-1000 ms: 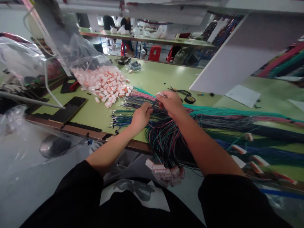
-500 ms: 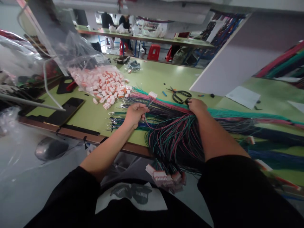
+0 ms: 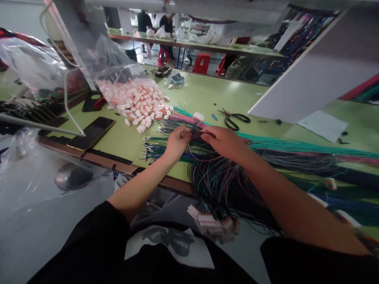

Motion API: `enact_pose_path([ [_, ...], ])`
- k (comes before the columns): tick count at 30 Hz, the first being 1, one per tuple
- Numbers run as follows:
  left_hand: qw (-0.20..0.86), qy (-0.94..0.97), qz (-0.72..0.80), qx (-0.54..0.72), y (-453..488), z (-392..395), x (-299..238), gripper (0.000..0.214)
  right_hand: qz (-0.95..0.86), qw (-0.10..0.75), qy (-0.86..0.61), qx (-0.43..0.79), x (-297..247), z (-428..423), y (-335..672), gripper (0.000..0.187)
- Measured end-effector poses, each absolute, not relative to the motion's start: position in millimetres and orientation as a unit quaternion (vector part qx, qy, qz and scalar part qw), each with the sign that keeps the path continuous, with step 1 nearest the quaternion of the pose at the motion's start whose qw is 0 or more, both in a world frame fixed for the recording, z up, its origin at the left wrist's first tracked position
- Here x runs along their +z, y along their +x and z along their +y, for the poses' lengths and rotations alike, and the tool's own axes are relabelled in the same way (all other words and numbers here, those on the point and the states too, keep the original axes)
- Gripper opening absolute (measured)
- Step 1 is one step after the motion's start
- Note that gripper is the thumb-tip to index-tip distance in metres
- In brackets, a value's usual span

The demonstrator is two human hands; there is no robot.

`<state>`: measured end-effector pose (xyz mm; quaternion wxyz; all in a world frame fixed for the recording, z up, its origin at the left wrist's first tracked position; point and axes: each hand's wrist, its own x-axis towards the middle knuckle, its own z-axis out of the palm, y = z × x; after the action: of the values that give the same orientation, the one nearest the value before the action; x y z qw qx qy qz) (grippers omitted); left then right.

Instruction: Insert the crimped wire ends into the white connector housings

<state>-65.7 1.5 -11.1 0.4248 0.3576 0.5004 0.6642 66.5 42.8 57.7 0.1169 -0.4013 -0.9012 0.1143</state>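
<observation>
My left hand [image 3: 177, 142] is closed on a small bunch of thin wires that ends in a white connector [image 3: 198, 116] just above the fingers. Right beside it, my right hand [image 3: 223, 141] pinches the same bunch with its fingertips. Both hands rest over a wide spread of green, pink, blue and black wires [image 3: 266, 157] lying across the green table [image 3: 201, 94]. Finished connectors [image 3: 213, 225] hang off the table's near edge over my lap.
A clear bag spills several white and orange connectors [image 3: 139, 102] at the left. Black scissors [image 3: 235, 117] lie behind my hands, a white sheet [image 3: 322, 125] at the far right. A wire rack [image 3: 66, 102] and dark trays [image 3: 91, 132] stand at the left. People work at a far bench.
My right hand came back from the wire bundle by the scissors to the bunch held in my left hand. The left hand stayed closed on the wires and connector.
</observation>
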Motion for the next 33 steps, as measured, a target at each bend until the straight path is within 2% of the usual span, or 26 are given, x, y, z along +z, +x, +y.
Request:
enact_pose_path([
  [7, 0.329, 0.457, 0.507, 0.652, -67.7, 2.6, -18.0, 0.018, -0.9, 0.095, -0.423, 0.048, 57.7, 40.9, 60.6, 0.025],
  [19, 0.267, 0.483, 0.533, 0.642, -67.1, -6.7, -6.9, 0.02, -0.899, 0.068, -0.433, -0.007, 60.6, 30.7, 55.7, 0.026],
  [22, 0.324, 0.435, 0.509, 0.669, -66.4, -6.1, -3.4, 0.022, -0.897, 0.076, -0.434, 0.009, 57.4, 34.0, 55.3, 0.024],
  [26, 0.453, 0.363, 0.438, 0.686, -68.3, -5.4, 0.0, 0.022, -0.907, 0.103, -0.408, 0.012, 45.9, 48.8, 52.3, 0.021],
  [30, 0.581, 0.287, 0.368, 0.667, -74.7, -3.4, 0.3, 0.019, -0.921, 0.207, -0.328, -0.025, 30.9, 64.5, 48.7, 0.019],
  [33, 0.652, 0.239, 0.32, 0.644, -79.8, -1.1, -0.2, 0.022, -0.912, 0.303, -0.276, -0.006, 21.4, 70.1, 45.5, 0.025],
])
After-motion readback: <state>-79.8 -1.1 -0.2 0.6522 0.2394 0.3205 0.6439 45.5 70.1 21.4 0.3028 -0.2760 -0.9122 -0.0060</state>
